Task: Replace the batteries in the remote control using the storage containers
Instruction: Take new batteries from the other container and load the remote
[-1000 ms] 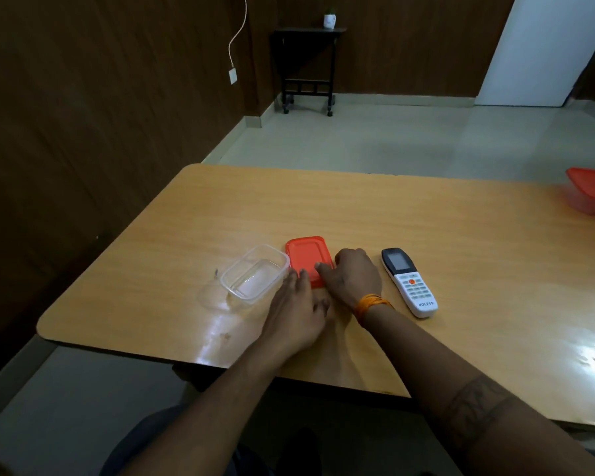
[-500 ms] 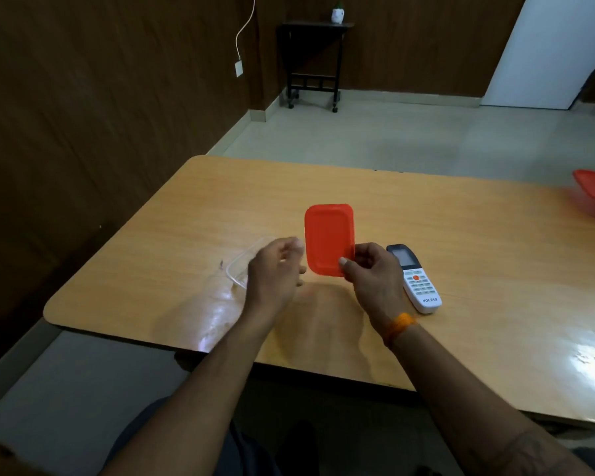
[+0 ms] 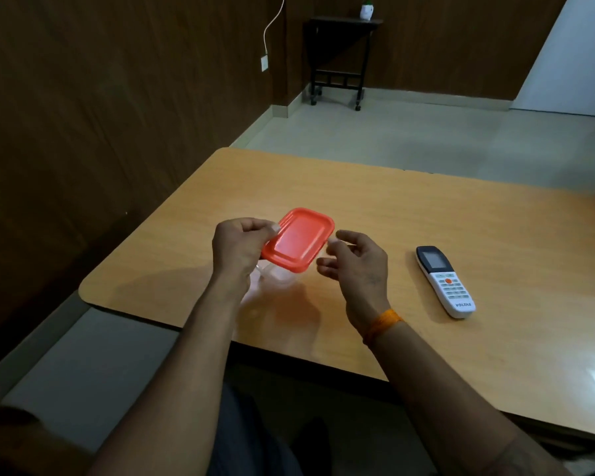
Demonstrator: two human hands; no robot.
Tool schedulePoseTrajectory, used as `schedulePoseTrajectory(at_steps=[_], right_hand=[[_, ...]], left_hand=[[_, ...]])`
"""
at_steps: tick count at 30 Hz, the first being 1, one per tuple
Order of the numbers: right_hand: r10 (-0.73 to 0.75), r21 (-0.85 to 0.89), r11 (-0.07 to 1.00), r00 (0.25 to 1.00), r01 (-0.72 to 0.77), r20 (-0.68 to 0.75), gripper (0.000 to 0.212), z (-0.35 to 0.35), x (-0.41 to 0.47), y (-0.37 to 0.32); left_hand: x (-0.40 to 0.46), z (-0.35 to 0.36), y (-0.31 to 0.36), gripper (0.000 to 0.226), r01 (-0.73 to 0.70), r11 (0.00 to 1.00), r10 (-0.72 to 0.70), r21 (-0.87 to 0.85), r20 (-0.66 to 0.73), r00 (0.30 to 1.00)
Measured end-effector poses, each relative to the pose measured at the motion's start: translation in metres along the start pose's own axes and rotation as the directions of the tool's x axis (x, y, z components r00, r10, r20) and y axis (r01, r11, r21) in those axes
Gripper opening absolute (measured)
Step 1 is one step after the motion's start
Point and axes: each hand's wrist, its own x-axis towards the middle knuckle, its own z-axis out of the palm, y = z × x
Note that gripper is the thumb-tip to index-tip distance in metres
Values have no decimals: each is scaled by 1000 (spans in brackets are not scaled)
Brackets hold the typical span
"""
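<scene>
Head view looks down on my two hands over the near-left part of the wooden table, and I'm calling it as it sits. My left hand has the orange lid pinched by its left edge — thumb on top, curled fingers under, as far as I can see. My right hand is loose and half spread just beside the lid's right edge, fingertips near it but not gripping anything. The lid is tilted, raised off the table, and under it I can just make out the clear container, mostly hidden by the lid and my left hand; whether the lid touches its rim I cannot tell.

How will this handle? I judge the lid light and thin, a bit flexible, with a raised lip round the edge — that lip is the place to hold, not the smooth flat middle, which looks glossy and could slip. The clear tub looks just as light, so it may skid on this shiny table if pushed from one side; steadying a wall with one hand seems wise.

Right of the lid, well apart from it, the remote control lies face up, screen end away from me. It looks stiff and hard, narrow enough to wrap one hand round its sides while the other works the back cover. No batteries show anywhere I can see.
</scene>
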Motion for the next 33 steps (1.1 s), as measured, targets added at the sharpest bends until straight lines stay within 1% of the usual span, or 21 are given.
schedulePoseTrajectory(at_steps=[1,3,5,6,9,12,15,19,22,24,26,28,30,31,33], right_hand=[[37,40,998,999,-38,25,24,7,-1,1],[63,36,997,997,-64,35,27,17,-1,4],[120,43,992,993,-119,-3,29,26,1,9],[154,59,987,988,-153,-24,29,30,2,12],[217,69,975,974,-213,-64,29,35,4,21],[212,26,977,972,-210,-102,29,35,7,29],[212,-15,976,968,-216,-131,31,34,9,32],[250,-21,967,960,-254,-123,32,30,10,41],[266,-30,963,961,-268,-72,25,30,9,47],[268,-42,962,962,-270,-47,24,31,8,47],[259,-98,960,964,-264,-57,22,30,10,46],[215,-203,953,973,-227,-79,19,29,12,44],[177,-267,945,982,-190,-70,17,30,15,39],[177,-286,941,983,-183,-48,20,32,16,33],[190,-317,930,982,-184,-15,35,38,20,29]], left_hand=[[4,-1,-2,10,-29,998,30,49,-17,999],[6,-2,-3,10,-113,975,120,190,-27,992],[10,-5,-6,2,-170,943,179,288,-5,984],[12,-5,-8,9,-176,931,181,319,15,983],[15,-6,-16,17,-161,901,145,402,70,987],[15,-5,-20,21,-115,900,86,420,87,993],[15,-5,-21,21,-90,898,62,430,77,995],[15,-5,-23,19,-74,880,48,469,66,997],[15,-5,-24,17,-56,855,36,516,50,998],[14,-4,-23,13,-20,858,2,513,35,999],[13,-4,-24,10,31,879,-54,476,35,998],[12,-4,-24,10,79,912,-111,402,57,992],[9,-4,-23,12,124,946,-155,298,83,984],[7,-3,-22,12,137,959,-166,247,97,981],[3,-2,-21,13,165,972,-187,165,126,974]])
